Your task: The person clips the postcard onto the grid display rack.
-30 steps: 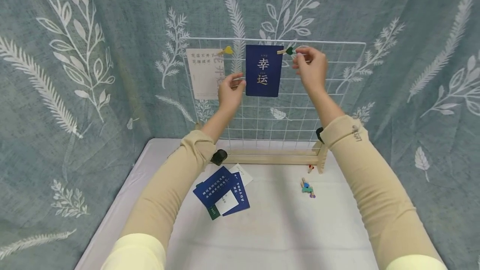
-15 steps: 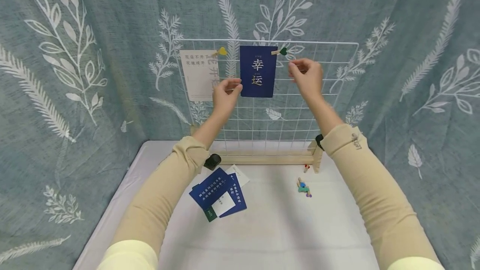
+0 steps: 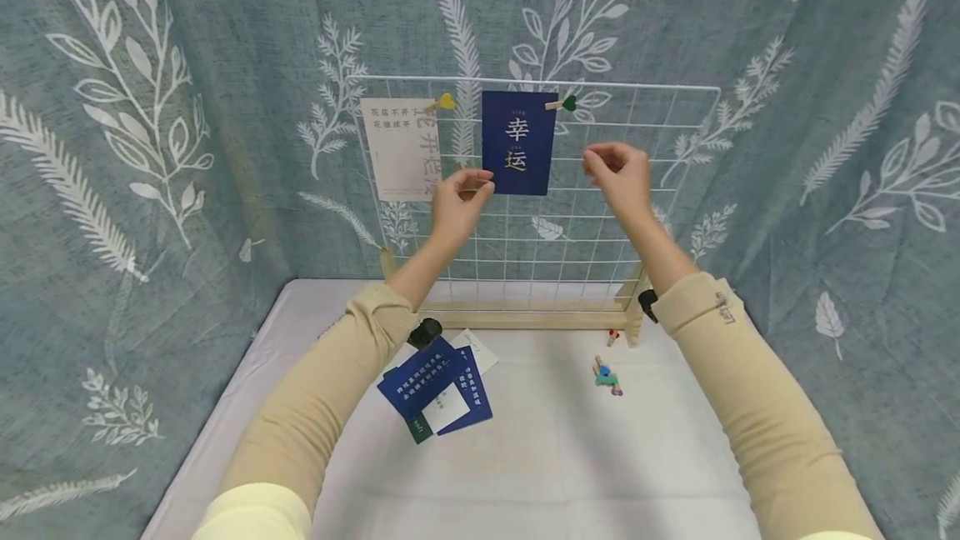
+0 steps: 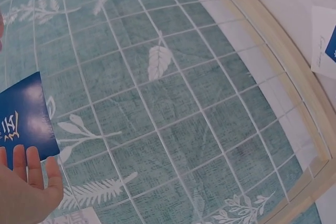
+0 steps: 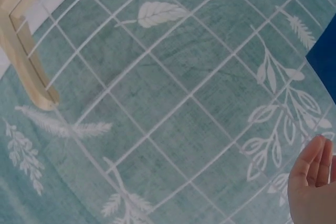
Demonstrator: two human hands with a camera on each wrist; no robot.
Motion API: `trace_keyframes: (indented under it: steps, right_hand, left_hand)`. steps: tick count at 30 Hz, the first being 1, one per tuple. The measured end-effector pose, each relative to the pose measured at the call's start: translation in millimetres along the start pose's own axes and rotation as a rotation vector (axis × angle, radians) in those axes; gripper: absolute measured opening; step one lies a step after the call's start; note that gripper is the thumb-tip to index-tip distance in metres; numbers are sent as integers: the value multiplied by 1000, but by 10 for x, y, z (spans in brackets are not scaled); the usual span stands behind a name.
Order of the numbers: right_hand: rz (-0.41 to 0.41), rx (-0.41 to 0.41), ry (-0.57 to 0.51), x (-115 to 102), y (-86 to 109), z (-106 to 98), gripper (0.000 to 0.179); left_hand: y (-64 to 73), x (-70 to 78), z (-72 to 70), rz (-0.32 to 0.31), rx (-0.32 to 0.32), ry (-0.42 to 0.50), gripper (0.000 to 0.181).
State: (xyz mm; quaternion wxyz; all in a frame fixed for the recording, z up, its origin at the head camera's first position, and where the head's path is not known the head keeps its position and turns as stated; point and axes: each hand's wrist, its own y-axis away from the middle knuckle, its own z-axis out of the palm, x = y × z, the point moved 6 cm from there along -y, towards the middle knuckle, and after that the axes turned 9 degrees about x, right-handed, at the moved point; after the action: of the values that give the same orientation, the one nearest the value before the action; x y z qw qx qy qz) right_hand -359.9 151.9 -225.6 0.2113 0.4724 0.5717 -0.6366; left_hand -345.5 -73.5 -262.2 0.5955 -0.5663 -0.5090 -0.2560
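Observation:
In the head view a blue card point(image 3: 516, 142) with white and gold characters hangs upright on a white wire grid point(image 3: 577, 227). A clothespin with a green heart point(image 3: 568, 103) clips its upper right. My left hand point(image 3: 459, 202) is at the card's lower left corner; in the left wrist view its fingers point(image 4: 33, 166) overlap the card's lower edge, and firm contact cannot be told. My right hand point(image 3: 622, 177) hovers right of the card, fingers loosely bent, holding nothing. A cream card point(image 3: 401, 148) hangs to the left under a clothespin with a yellow heart point(image 3: 446, 101).
Several loose cards, including a blue card point(image 3: 423, 377) on top, overlap on the white table point(image 3: 547, 457). Heart clothespins point(image 3: 606, 377) lie at the right, with a red one point(image 3: 612, 337) near the grid's wooden base point(image 3: 525, 320). A patterned curtain point(image 3: 247, 107) surrounds the table.
My right hand has let go of the green-heart clothespin and moved down, away from the card. My left hand has slid down from the card's left edge to its lower corner.

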Motion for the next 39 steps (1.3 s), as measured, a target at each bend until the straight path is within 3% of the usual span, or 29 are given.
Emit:
trace_keyframes:
  steps: [11, 25, 32, 39]
  right_hand:
    - [126, 7, -57, 271, 190, -74, 25]
    - [157, -13, -88, 388, 378, -138, 29]
    - [177, -4, -117, 478, 472, -241, 21]
    - [203, -46, -152, 561, 607, -281, 22]
  left_hand:
    - [131, -105, -30, 0, -1, 14, 20]
    - [240, -215, -151, -24, -1, 49, 23]
    - [351, -329, -243, -39, -5, 49, 22]
    - [458, -514, -376, -59, 55, 73, 21]
